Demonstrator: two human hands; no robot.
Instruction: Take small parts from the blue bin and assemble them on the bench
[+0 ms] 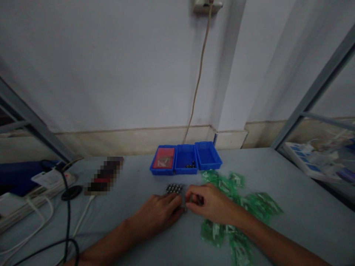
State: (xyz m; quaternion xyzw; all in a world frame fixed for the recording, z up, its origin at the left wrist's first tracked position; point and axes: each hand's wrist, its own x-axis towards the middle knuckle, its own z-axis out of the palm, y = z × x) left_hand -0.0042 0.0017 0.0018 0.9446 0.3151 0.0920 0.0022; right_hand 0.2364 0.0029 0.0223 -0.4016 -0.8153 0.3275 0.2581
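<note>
We log our left hand [158, 213] half-curled beside metal pieces [174, 188] on the table [305, 210], our right hand [212, 203] curled inward; what either grips, we cannot tell.

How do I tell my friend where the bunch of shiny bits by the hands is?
Find the three blue boxes in a row on the gray table, near the wall. Come nearer, and the bunch of shiny bits sits just beyond the left hand. It's out on the table, unlike the few bits inside the middle box.
</note>
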